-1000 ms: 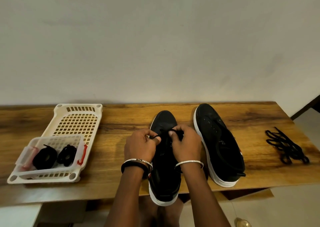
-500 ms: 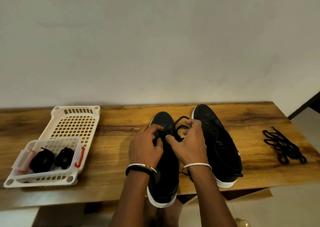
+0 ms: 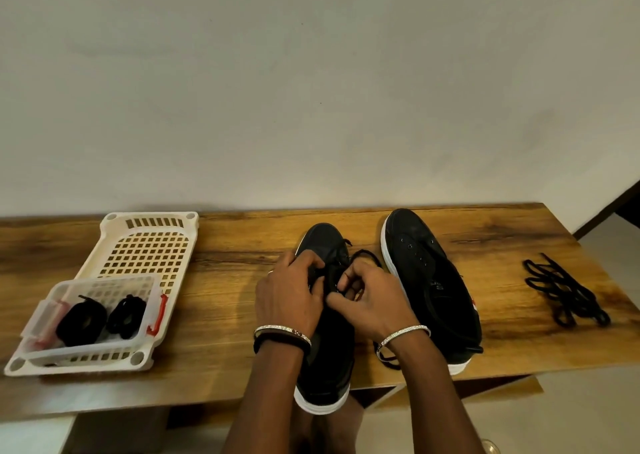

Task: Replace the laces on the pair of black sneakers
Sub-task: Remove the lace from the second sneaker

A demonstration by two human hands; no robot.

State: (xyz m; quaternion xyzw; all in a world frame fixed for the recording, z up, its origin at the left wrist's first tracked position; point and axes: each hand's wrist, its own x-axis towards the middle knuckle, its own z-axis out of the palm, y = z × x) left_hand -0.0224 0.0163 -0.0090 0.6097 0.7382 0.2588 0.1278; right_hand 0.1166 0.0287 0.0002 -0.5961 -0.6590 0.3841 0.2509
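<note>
Two black sneakers with white soles stand on the wooden table. The left sneaker has its heel over the front edge. My left hand grips its upper at the eyelets. My right hand pinches a black lace that loops out toward the toe; another stretch of it trails by my right wrist. The right sneaker has no lace, its eyelets bare. A heap of loose black laces lies at the far right.
A cream perforated tray sits at the left. In it stands a small clear box with red clips that holds two coiled black laces. A plain wall runs right behind the table.
My hands shifted from the toe end back toward the middle eyelets. The lace loop now shows beyond my right hand, and the camera view drifted slightly.
</note>
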